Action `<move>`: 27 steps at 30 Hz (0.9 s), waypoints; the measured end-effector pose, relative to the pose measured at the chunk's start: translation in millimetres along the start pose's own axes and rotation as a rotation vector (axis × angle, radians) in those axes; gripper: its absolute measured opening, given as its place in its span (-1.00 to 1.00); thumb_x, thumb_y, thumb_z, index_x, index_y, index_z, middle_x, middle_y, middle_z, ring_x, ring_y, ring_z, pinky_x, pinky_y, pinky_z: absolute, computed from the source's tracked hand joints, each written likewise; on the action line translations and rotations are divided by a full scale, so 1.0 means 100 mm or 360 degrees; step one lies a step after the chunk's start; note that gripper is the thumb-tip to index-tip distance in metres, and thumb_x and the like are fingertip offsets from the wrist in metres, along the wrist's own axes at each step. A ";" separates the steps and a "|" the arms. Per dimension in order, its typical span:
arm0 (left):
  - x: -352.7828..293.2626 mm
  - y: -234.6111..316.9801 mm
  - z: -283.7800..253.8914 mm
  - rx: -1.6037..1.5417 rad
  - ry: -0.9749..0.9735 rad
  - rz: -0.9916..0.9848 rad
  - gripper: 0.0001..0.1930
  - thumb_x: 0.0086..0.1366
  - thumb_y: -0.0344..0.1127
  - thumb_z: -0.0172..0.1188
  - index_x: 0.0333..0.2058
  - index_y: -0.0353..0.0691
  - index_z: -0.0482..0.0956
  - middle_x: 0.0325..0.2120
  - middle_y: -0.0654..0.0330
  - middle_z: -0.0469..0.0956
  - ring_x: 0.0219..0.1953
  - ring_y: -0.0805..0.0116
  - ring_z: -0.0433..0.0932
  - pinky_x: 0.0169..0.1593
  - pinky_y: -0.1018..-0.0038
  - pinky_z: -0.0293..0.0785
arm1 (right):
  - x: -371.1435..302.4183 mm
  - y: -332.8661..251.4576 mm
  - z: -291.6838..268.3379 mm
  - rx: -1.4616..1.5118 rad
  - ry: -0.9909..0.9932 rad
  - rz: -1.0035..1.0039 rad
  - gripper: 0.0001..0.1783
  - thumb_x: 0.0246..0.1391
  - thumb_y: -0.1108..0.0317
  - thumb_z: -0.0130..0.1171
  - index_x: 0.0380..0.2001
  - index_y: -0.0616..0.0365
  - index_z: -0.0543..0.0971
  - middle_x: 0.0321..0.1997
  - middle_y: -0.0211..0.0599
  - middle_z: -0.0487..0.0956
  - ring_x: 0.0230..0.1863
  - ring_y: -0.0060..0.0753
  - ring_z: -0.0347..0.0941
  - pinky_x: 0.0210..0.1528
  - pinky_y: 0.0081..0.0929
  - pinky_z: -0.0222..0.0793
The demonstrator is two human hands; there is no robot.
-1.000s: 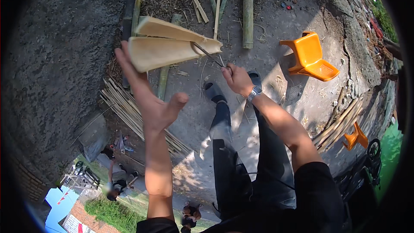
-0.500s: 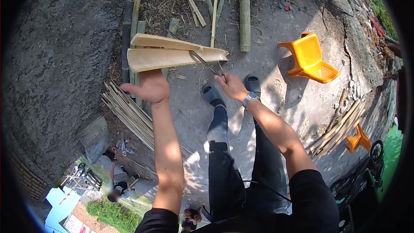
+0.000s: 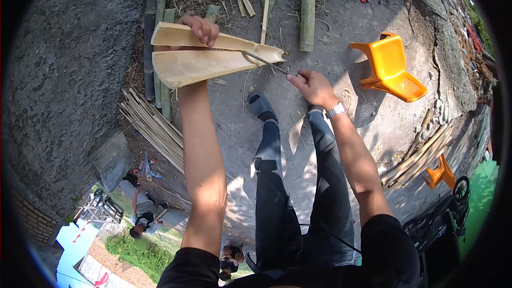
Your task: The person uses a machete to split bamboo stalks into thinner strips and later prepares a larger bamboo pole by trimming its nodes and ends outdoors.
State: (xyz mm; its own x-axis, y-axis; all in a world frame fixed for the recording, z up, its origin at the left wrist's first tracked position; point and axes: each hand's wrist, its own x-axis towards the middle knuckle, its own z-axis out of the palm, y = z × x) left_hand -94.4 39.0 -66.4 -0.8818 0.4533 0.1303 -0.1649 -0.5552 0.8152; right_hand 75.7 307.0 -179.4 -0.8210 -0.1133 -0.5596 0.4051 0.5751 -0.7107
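A pale bamboo piece [image 3: 208, 67], split lengthwise, lies across my left forearm. Its two halves gape at the left end and come together at the narrow right end. My left hand [image 3: 200, 29] reaches from underneath through the gap, and its curled fingers hook over the far half. The thumb is hidden. In my right hand [image 3: 316, 88], closed round its near end, is a knife [image 3: 262, 60] with a thin, dark, slightly curved blade seen almost edge-on. The blade's far end sits in the split, near where the halves meet.
Bamboo poles [image 3: 308, 10] lie on the ground ahead. A bundle of thin strips [image 3: 154, 130] is at left, more strips [image 3: 418, 154] at right. An orange plastic chair [image 3: 388, 66] stands right of my feet. A rough concrete wall [image 3: 74, 74] runs along the left. People sit farther off.
My left hand, previously spread flat under the bamboo, has moved farther away and curled over the far half. The right hand has shifted right and slightly away, with the knife still in the split.
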 end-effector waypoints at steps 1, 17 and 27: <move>-0.01 0.00 -0.02 0.0008 0.0071 0.0090 -0.59 0.32 0.15 0.10 -0.38 -0.10 0.37 -0.54 0.30 0.29 -0.45 0.40 0.27 -0.16 0.39 0.18 | -0.02 -0.08 0.04 0.0009 0.0003 -0.0004 -0.27 0.23 -0.34 0.12 -0.58 0.20 0.49 -0.67 -0.12 0.49 -0.58 -0.02 0.48 -0.44 -0.10 0.37; -0.35 -0.16 0.68 -0.0023 0.0783 0.0488 0.02 0.36 0.55 -0.26 0.33 -0.38 0.24 0.17 -0.16 0.40 0.19 -0.10 0.46 0.26 0.02 0.38 | -0.42 -0.39 0.39 0.0376 0.0191 0.0446 -0.24 0.25 -0.36 0.06 -0.50 0.26 0.53 -0.59 0.06 0.57 -0.45 0.19 0.57 -0.37 -0.04 0.42; 0.06 -0.67 0.90 0.1407 0.1746 0.0563 -0.34 0.48 0.15 0.09 -0.03 -0.55 0.47 -0.23 -0.02 0.62 -0.30 0.24 0.69 -0.28 0.40 0.62 | -0.49 -0.41 0.88 0.0295 0.0468 0.0184 -0.58 -0.04 0.29 0.34 -0.17 0.29 0.46 -0.52 0.17 0.58 -0.37 0.32 0.58 -0.30 -0.07 0.51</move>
State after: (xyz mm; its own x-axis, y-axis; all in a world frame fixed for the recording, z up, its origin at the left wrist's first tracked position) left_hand -48.4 142.0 -69.4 -0.7727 -0.5893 0.2360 0.0920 0.2639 0.9602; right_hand 134.7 217.5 -159.8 -0.8350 0.1975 -0.5135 0.5461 0.4109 -0.7300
